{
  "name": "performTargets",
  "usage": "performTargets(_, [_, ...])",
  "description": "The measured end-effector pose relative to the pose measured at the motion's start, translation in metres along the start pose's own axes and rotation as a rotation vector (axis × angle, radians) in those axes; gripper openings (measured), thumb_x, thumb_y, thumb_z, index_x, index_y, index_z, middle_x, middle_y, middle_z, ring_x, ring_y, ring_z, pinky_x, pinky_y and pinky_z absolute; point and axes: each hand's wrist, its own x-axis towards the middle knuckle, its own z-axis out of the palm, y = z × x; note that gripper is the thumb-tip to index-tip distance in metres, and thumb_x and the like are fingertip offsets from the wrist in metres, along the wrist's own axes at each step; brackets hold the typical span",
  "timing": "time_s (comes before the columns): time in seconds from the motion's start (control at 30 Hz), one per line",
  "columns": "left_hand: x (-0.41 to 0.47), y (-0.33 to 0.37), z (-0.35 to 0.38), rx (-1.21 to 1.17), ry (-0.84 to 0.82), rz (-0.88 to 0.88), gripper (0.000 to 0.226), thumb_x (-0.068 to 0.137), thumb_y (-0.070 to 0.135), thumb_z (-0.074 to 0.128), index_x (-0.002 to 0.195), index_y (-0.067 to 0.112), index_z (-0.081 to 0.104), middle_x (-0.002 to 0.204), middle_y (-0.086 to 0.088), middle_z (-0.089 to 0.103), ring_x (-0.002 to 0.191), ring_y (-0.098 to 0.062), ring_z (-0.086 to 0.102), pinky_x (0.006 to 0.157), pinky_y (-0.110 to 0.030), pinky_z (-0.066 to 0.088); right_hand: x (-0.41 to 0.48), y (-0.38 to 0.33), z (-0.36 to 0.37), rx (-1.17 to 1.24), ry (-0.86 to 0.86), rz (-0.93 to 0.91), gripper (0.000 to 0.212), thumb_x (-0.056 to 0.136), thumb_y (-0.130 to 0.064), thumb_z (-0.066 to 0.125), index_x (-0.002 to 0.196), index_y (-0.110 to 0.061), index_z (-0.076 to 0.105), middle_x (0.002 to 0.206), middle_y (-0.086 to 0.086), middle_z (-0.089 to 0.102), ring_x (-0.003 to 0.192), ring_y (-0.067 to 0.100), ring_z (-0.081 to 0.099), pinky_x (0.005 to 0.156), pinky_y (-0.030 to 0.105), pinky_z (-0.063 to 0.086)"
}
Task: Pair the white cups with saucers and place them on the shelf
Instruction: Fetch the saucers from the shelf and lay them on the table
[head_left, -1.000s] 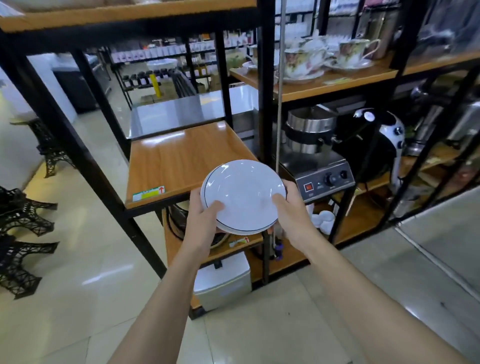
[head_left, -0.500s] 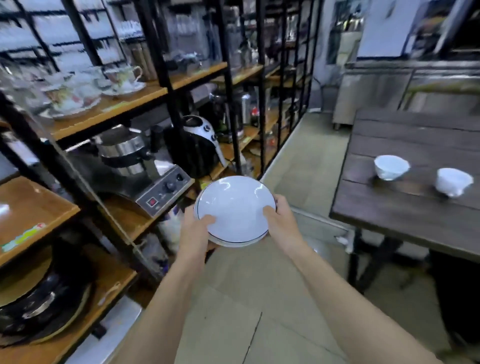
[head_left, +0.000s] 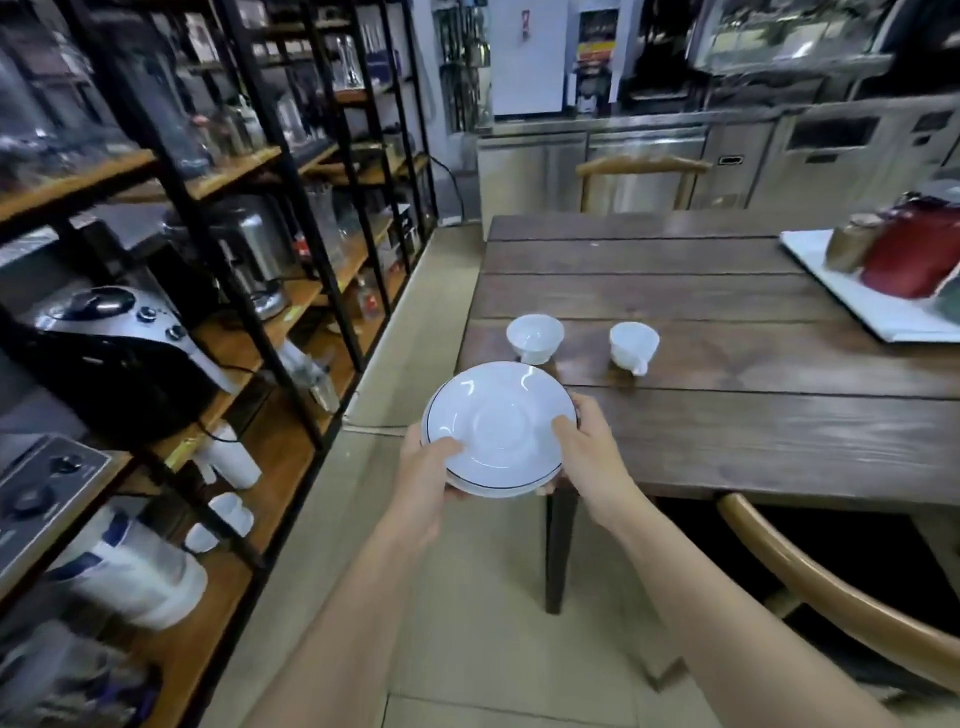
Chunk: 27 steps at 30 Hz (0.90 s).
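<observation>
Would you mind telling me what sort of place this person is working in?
Probably a cafe back room or kitchenware showroom. Black metal shelving with wooden boards holds kitchen appliances, stainless steel counter units line the back wall, and two white cups stand on a wooden table.

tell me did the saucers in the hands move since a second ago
Yes. The saucers, held by the left hand and right hand, went from the wooden shelf to the near corner of the table, beside two cups.

Bare table (head_left: 727, 441) before two cups (head_left: 535, 338); chair (head_left: 831, 587) right.
</observation>
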Motion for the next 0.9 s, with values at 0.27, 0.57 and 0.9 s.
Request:
performTargets(0.27, [0.07,-0.013,0.066,0.108,-0.12,-0.104,0.032,0.084,0.005,0.05,0.115,0.014,0.051,0.117,-0.012,0.06,0.102,-0.03,0.063,0.055,-0.034,0.056,0.063,0.02,-0.052,-0.031,0.169,0.031,0.027,0.086,-0.011,0.04,0.111,-0.019,0.045,0.101,-0.003,0.055,0.076,0.003,0.058,0.055,0.022,0.045])
performTargets(0.57, [0.162,-0.016,0.09,0.26,-0.211,-0.359,0.023,0.083,0.001,0.062,0.106,0.003,0.063,0.102,-0.014,0.069,0.088,-0.025,0.066,0.053,-0.031,0.055,0.13,0.055,-0.078,-0.133,0.297,0.139,0.029,0.085,-0.013,0.044,0.114,-0.018,0.045,0.102,-0.013,0.052,0.096,0.01,0.053,0.077,0.029,0.045])
performTargets(0.9, [0.212,-0.038,0.121,0.337,-0.249,-0.443,0.011,0.083,-0.004,0.062,0.087,0.006,0.061,0.101,-0.016,0.066,0.091,-0.028,0.062,0.054,-0.031,0.052,0.173,0.08,-0.1,-0.185,0.316,0.317,0.03,0.082,-0.011,0.044,0.112,-0.015,0.045,0.093,0.005,0.057,0.076,0.02,0.053,0.064,0.033,0.042])
